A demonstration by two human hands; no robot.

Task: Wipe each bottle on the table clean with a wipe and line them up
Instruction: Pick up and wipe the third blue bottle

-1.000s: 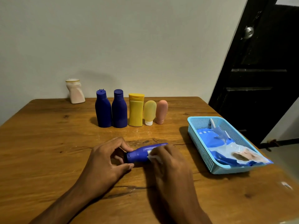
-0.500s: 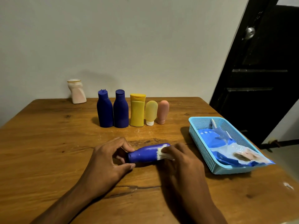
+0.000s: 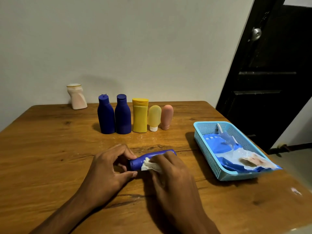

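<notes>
Two bare forearms, left hand (image 3: 108,168) and right hand (image 3: 173,174) without gloves, rings or sleeves

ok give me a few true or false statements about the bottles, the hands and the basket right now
1. The blue bottle under the hands lies on its side on the table. True.
2. The right hand presses a white wipe on that bottle. True.
3. The left hand rests flat on the table, away from the bottle. False: its thumb and fingers hold the bottle's cap end.
4. Five bottles stand in the row behind the hands. True.
5. The blue basket holds three upright bottles. False: it holds a wipes packet.
</notes>
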